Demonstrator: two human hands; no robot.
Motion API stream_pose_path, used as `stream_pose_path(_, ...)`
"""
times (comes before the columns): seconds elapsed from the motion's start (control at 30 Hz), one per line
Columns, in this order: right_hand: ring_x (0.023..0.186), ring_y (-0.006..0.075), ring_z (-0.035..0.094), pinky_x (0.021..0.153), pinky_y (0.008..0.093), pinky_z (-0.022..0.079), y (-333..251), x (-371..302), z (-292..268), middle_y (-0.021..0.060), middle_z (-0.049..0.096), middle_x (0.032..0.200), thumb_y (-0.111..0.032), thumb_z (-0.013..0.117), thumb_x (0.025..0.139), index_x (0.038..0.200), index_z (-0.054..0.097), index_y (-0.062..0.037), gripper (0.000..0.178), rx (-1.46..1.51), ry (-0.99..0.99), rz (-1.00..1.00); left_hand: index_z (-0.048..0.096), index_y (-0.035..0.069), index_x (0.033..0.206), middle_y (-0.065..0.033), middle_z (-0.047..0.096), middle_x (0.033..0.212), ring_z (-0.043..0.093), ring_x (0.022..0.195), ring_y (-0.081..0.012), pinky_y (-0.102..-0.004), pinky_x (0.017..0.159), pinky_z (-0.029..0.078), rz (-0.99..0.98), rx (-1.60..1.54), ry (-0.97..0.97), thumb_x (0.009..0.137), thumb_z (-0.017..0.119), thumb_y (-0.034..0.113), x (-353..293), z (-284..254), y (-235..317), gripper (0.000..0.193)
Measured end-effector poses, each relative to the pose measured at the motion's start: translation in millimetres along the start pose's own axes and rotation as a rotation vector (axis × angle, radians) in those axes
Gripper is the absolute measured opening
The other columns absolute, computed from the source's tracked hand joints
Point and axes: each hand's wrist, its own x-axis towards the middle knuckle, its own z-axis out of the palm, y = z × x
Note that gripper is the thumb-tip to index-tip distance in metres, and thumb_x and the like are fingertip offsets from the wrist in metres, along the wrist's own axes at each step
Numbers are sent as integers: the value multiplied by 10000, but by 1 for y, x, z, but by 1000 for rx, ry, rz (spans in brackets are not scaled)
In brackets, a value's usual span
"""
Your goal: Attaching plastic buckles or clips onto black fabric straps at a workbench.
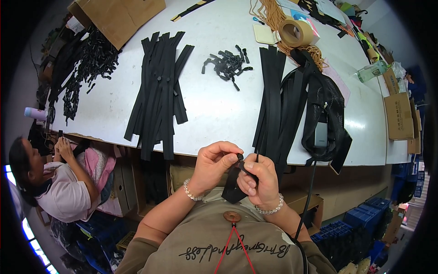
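Two hands (237,171); two tape rolls (294,32)

We see a long white worktable (214,109) curving away across the room, its surface catching a soft glare of overhead light near the far right end. Brown cardboard boxes (399,116) stand along its right side, another carton (121,16) sits at the upper left corner. Under the table edge more boxes (125,185) are stacked on the floor, and blue plastic crates (342,233) fill the lower right. At the far left a seated person (54,182) works, with a strip of bright window light (23,223) behind
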Motion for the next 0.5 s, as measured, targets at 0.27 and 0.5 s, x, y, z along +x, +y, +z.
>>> stream_pose_path(0.27,332,66,356,326,200,279,2,0,-1,8,418,469,-87,519,853,694,518,9,186,-4,14,-7,622,-2,951,-42,616,905,560,795,-80,-213,715,477,43,38,2,862,597,20,0,0,0,95)
stream_pose_path(0.5,331,62,351,324,196,280,3,2,1,7,422,471,-92,522,857,697,519,6,188,5,14,-10,628,0,939,-51,614,896,550,798,-92,-220,710,461,83,55,-14,854,604,15,0,-1,0,89)
